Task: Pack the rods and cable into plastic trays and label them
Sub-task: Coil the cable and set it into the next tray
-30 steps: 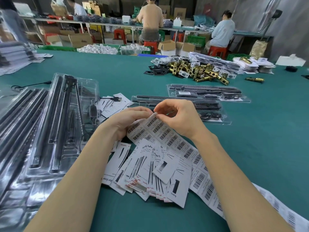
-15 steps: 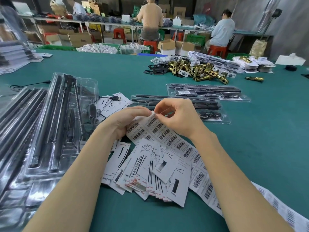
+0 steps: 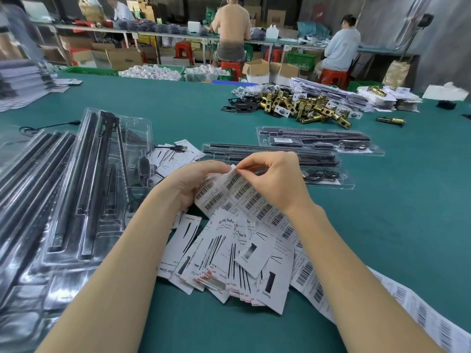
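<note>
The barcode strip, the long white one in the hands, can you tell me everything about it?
The barcode strip is a long white band of paper-like sheet printed with rows of black barcodes and small text. It runs from between the hands down toward the lower right, lying flat on the green table and partly under a pile of cards. Its top end is lifted. The left hand holds that end from beneath, and the right hand pinches a curled corner, as if peeling a label.

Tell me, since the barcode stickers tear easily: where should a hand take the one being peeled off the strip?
At its lifted top corner, which already curls up from the barcode label strip. The right hand pinches it from the right while the left hand holds the strip's left edge; peeling low along the strip looks safest.
</note>
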